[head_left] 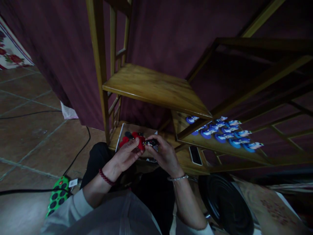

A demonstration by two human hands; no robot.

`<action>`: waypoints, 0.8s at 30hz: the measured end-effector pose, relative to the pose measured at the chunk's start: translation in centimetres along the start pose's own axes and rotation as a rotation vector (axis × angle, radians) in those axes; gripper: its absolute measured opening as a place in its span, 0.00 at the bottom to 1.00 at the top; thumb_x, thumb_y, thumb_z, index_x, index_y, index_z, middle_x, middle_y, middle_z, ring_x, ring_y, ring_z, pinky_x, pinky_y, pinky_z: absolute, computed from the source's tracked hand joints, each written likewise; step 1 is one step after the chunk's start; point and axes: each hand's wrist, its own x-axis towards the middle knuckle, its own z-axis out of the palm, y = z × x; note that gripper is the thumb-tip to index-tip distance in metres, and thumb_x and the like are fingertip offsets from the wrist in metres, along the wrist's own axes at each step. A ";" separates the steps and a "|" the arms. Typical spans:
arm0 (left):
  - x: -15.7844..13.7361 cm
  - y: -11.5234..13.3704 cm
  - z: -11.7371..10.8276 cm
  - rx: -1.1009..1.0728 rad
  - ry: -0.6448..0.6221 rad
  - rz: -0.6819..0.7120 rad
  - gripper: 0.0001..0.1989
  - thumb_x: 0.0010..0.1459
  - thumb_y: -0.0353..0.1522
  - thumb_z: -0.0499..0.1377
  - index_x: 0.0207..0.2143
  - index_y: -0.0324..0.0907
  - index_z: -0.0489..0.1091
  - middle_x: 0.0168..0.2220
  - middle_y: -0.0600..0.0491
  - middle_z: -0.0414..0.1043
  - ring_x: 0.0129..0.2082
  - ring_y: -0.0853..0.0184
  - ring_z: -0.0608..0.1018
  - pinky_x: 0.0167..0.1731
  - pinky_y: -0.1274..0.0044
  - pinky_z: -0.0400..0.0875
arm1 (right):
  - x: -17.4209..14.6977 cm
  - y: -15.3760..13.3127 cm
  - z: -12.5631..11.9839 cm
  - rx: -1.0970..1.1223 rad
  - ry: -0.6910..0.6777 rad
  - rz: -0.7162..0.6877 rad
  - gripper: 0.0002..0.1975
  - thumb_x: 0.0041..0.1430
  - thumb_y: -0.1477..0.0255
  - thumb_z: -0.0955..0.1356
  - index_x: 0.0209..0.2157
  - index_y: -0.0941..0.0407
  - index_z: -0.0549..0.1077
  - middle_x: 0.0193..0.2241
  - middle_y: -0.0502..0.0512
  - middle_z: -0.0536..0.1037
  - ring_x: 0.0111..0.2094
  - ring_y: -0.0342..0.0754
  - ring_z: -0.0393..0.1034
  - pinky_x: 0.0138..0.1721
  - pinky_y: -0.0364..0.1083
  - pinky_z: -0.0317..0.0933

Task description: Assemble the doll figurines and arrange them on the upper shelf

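**Holding a small dark-headed figurine [151, 143] in both hands over a tray [119, 137]**

Pinching a red part [141, 143] between thumb and fingers of the left hand [126, 154]; gripping the figurine's dark end with thumb and fingers of the right hand [166, 157], just above the tray's near side. Unable to tell whether joined to the red part or only pressed against it. Probably midway through this one, and yet to set it down. Seeing more red pieces [124, 141] lying in the tray, likely left to handle. Seeing also blue figurines [221, 137] grouped on the shelf [180, 124] to the right, apparently finished.
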 end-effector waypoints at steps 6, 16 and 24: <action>-0.4 -0.1 0.1 0.031 -0.036 -0.002 0.06 0.48 0.31 0.64 0.29 0.36 0.72 0.29 0.53 0.73 0.28 0.74 0.74 0.28 0.83 0.69 | 0.1 -0.4 -0.6 -0.029 -0.031 -0.060 0.09 0.55 0.68 0.65 0.39 0.52 0.69 0.35 0.51 0.75 0.36 0.46 0.70 0.39 0.45 0.64; -0.7 -0.1 0.1 0.000 -0.007 0.000 0.04 0.48 0.28 0.64 0.28 0.37 0.72 0.29 0.54 0.73 0.28 0.74 0.74 0.29 0.82 0.69 | 0.1 -0.4 -0.5 -0.037 -0.040 -0.074 0.09 0.55 0.69 0.66 0.39 0.52 0.69 0.35 0.51 0.76 0.37 0.46 0.71 0.39 0.44 0.63; -0.8 -0.4 0.1 -0.037 0.030 -0.007 0.04 0.48 0.26 0.64 0.26 0.37 0.70 0.29 0.55 0.72 0.29 0.73 0.74 0.31 0.81 0.69 | 0.1 -0.5 -0.8 -0.058 -0.078 -0.105 0.09 0.55 0.68 0.66 0.40 0.51 0.69 0.36 0.51 0.76 0.37 0.47 0.71 0.40 0.45 0.64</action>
